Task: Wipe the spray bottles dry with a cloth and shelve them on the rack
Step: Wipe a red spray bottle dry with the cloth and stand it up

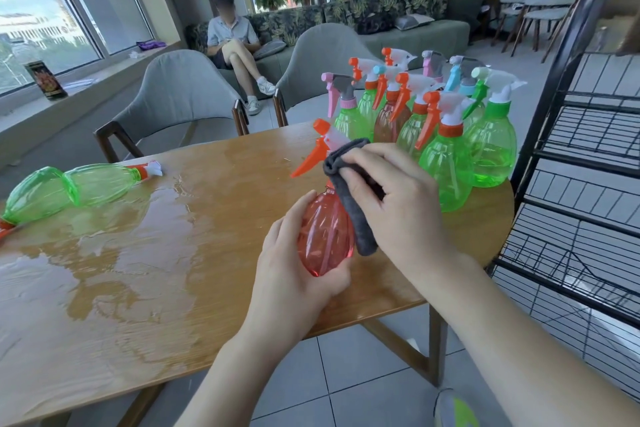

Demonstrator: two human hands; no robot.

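- The left hand [298,274] grips the ribbed, see-through red spray bottle [325,236] above the wet wooden table [138,253].
- The right hand [398,204] presses a soft grey cloth [349,191], fingers curled, against the bottle's neck.
- No readable writing shows.

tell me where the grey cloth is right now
In the head view, the grey cloth is right of centre, held by the right hand against the neck of the red spray bottle, which the left hand grips over the table's near edge.
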